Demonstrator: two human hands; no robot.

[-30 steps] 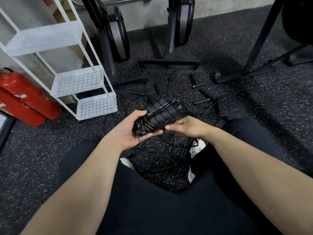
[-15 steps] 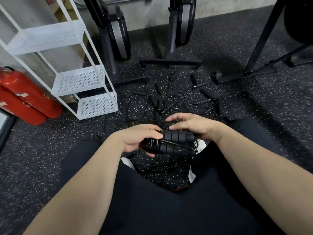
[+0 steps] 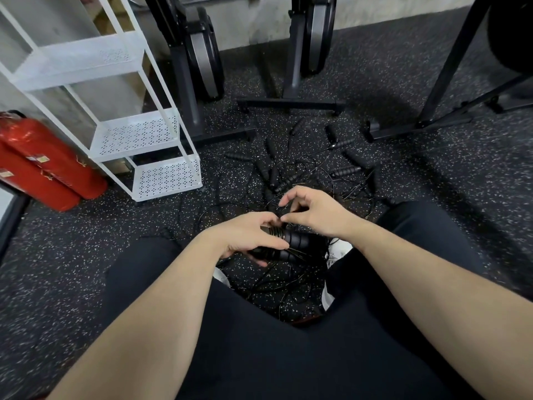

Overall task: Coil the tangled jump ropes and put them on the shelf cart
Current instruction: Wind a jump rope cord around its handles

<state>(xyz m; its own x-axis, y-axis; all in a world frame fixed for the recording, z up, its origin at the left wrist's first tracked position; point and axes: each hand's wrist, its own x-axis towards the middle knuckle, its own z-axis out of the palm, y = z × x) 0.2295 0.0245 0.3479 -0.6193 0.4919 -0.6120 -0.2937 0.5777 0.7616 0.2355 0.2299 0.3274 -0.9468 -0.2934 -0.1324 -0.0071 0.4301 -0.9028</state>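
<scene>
Gripped in the left hand (image 3: 248,238) is a black coiled jump rope bundle with ribbed foam handles (image 3: 291,245), held low between the knees. A thin black cord end appears pinched by the right hand (image 3: 314,213) just above. If tension is lost, the wraps could spring loose, or the cord could be snagged by the tangled black ropes on the speckled rubber floor (image 3: 302,174). The white perforated metal shelf cart (image 3: 135,137) stands well apart.

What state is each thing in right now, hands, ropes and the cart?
Left hand: grips the coiled rope.
Right hand: pinches the cord's end.
Coiled rope: wound round its handles.
Loose ropes: tangled on the floor.
Shelf cart: upright, no ropes visible on it.
</scene>
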